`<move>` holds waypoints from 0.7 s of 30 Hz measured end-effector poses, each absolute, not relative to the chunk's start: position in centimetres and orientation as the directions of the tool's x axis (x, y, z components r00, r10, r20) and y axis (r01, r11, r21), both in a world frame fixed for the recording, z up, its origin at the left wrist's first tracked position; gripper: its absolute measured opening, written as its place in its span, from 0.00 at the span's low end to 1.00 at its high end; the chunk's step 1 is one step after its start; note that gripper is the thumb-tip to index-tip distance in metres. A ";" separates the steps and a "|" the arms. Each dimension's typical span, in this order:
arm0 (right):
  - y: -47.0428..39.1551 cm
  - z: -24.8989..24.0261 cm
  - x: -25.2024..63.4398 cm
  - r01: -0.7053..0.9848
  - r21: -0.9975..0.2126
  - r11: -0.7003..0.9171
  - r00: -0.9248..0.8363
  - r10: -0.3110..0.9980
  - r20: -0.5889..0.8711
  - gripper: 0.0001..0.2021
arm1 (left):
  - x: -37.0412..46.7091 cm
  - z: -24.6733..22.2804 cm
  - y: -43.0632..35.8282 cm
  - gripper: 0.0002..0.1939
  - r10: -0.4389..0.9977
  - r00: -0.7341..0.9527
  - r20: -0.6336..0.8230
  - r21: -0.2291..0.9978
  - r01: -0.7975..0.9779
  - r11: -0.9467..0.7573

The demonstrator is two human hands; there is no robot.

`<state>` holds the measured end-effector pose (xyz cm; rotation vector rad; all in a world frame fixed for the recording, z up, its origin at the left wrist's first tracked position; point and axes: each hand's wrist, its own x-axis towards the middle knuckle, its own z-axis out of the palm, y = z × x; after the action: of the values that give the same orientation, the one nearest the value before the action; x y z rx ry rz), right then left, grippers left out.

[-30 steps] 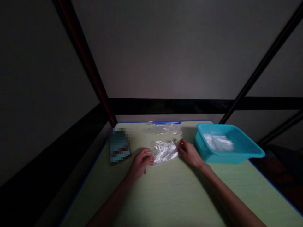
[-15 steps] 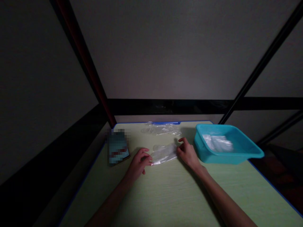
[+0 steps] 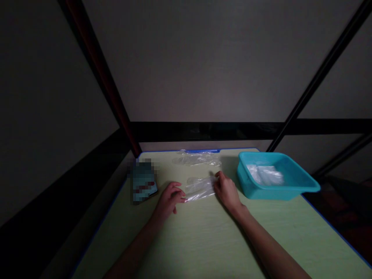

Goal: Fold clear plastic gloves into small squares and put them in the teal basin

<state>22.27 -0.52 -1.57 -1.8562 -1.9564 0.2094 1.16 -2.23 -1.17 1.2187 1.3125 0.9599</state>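
Observation:
A clear plastic disposable glove (image 3: 200, 188) lies flat on the table between my hands. My right hand (image 3: 228, 192) is closed at its right end, fingers curled onto the plastic; the fingertips are partly hidden. At the glove's lower left corner, my left hand (image 3: 170, 199) rests with fingers apart, one fingertip touching the tip of the plastic. Farther back lies more crumpled clear plastic (image 3: 197, 158), which looks like another glove.
To the right stands a turquoise basin (image 3: 270, 193) with folded clear plastic (image 3: 266, 174) inside. A phone-like device (image 3: 143, 182), its screen blurred out, lies at the left. Behind the blue-edged table (image 3: 188, 240) rises a panelled wall (image 3: 203, 69).
My right hand's raised finger has curled in toward the glove, and that hand has shifted slightly left. My left hand stays almost where it was. The view has moved a little.

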 end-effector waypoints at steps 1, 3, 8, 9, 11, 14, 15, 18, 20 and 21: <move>-0.6 -1.5 22.1 0.924 -0.369 0.094 -0.015 0.977 0.212 0.10 | 1.1 -1.1 -2.2 0.19 0.981 0.076 -0.178 0.977 0.130 0.167; -0.8 -1.3 22.0 0.936 -0.338 0.100 -0.024 0.975 0.222 0.10 | 1.0 -1.0 -2.2 0.20 0.978 0.081 -0.192 0.976 0.121 0.182; -1.1 -0.9 22.0 0.930 -0.323 0.176 -0.061 0.940 0.337 0.13 | 0.8 -1.0 -2.2 0.18 0.987 0.034 -0.158 0.979 0.135 0.152; -1.2 -0.8 22.0 0.921 -0.314 0.230 -0.101 0.921 0.376 0.15 | 0.8 -1.0 -2.3 0.17 0.993 0.003 -0.118 0.981 0.156 0.116; -1.4 -0.7 21.8 0.894 -0.275 0.354 -0.222 0.882 0.416 0.19 | 0.9 -0.8 -2.5 0.13 0.998 -0.058 0.007 0.970 0.241 0.007; -1.7 -0.7 21.3 0.871 -0.176 0.459 -0.381 0.856 0.349 0.25 | 1.7 -0.3 -2.9 0.07 0.970 -0.029 0.242 0.862 0.466 -0.201; -1.7 -0.9 21.1 0.876 -0.146 0.459 -0.400 0.862 0.311 0.27 | 2.2 -0.1 -3.0 0.07 0.954 0.030 0.299 0.798 0.540 -0.267; -1.6 -1.6 20.8 0.906 -0.089 0.415 -0.389 0.896 0.214 0.28 | 4.3 0.1 -3.2 0.16 0.890 0.280 0.360 0.581 0.679 -0.449; -1.5 -2.1 20.9 0.916 -0.072 0.394 -0.378 0.911 0.166 0.27 | 5.8 -0.1 -2.9 0.22 0.827 0.454 0.332 0.444 0.698 -0.562; -1.5 -2.3 20.9 0.917 -0.066 0.392 -0.380 0.913 0.147 0.27 | 6.5 -0.3 -2.7 0.25 0.799 0.517 0.308 0.387 0.699 -0.602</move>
<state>20.93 -1.46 -2.30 -1.6485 -2.4846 -0.0394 6.50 -2.69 -0.28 2.5434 1.2746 0.6831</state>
